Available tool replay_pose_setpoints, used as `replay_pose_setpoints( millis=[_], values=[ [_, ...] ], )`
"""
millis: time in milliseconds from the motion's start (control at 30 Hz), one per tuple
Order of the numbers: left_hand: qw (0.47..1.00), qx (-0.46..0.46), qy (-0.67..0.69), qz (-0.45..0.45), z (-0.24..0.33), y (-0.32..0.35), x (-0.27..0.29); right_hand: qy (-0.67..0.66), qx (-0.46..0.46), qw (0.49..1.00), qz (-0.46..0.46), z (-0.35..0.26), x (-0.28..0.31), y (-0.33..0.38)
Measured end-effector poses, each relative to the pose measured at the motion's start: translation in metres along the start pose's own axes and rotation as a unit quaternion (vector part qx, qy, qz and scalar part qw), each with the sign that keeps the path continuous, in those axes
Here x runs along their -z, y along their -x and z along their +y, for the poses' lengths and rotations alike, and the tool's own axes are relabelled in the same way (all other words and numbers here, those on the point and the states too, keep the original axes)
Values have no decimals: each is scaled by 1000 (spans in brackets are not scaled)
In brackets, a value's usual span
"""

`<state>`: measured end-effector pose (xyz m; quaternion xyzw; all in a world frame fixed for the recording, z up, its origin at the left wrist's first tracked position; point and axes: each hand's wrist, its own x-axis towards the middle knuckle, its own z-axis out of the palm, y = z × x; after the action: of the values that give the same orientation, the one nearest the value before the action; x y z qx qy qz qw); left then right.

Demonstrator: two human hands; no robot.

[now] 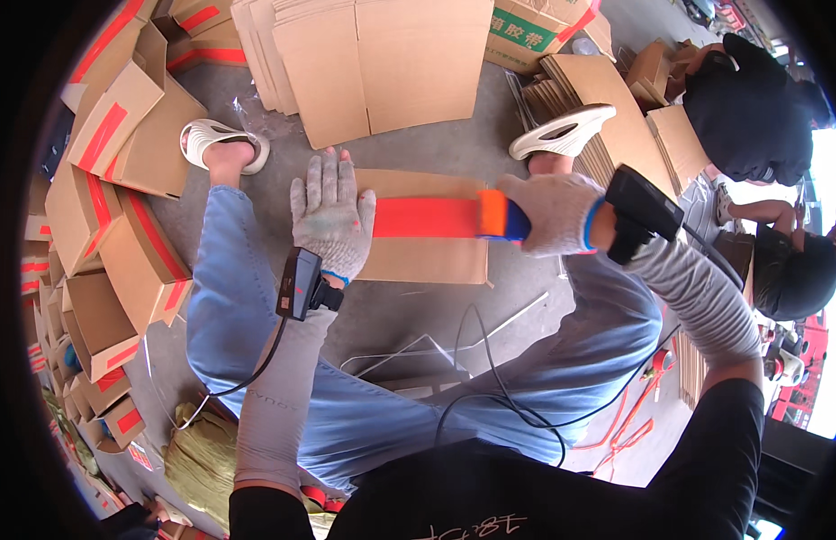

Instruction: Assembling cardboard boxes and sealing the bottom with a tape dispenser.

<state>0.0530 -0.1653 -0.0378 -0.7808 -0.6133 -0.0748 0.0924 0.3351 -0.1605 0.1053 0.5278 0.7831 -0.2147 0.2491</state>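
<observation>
A cardboard box (427,261) lies on the floor between my feet, its long side running left to right. A strip of red packing tape (424,217) stretches across its top. My left hand (330,214), in a grey-white knit glove, rests flat with fingers stretched out over the box's left end. At the box's right end my gloved right hand (553,213) is closed around an orange and blue tape dispenser (494,216), from which the red strip runs. The dispenser is slightly blurred, and part of it is hidden by the hand.
Flattened cardboard sheets (382,67) stand beyond the box, with another stack (580,108) at the right. Red-taped boxes (107,144) pile up along the left. Cables (499,387) hang over my lap. Other people (751,108) sit at the far right.
</observation>
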Motion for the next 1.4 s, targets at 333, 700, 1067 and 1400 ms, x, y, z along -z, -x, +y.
replay_pose_setpoints(
  millis=[333,700,1067,1400],
  values=[
    [999,-18,23,-37,6,-4,-2,-136,-26,979,147,117,-232,-44],
    [998,7,37,-44,5,-11,18,-22,-128,990,-61,86,-86,-100],
    [987,-4,150,55,-5,11,-6,-111,-197,974,1,46,-146,-77],
    [748,216,612,-138,-54,112,33,-522,-185,665,501,-60,-202,-11]
  ],
)
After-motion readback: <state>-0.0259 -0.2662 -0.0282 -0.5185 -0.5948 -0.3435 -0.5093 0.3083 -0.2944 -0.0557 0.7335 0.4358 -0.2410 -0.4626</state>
